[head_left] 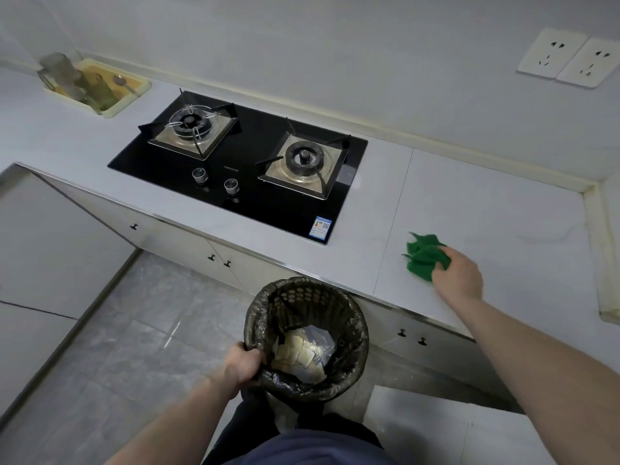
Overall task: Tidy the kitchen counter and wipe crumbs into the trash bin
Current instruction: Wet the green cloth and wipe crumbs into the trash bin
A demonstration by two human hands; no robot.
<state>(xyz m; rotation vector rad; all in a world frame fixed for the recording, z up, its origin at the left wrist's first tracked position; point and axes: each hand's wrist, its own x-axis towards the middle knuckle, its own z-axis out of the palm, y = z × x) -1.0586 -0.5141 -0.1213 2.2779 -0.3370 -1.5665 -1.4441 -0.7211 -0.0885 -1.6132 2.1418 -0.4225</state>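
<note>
Kitchen count: one of most things, two of a few.

One gas hob point(241, 169) with two burners point(191, 124) point(303, 156) and two control knobs point(200, 175) point(230, 186); two wall sockets point(550, 53) point(588, 63) at the upper right; one yellow tray point(114, 109) at the upper left holding several glass jars point(60, 70), too blurred to number, and one spoon point(122, 82); one green cloth point(424, 256); one lined trash bin point(307, 337); five cabinet knobs point(134, 226) along the doors; two bare hands point(243, 364) point(458, 276).
</note>
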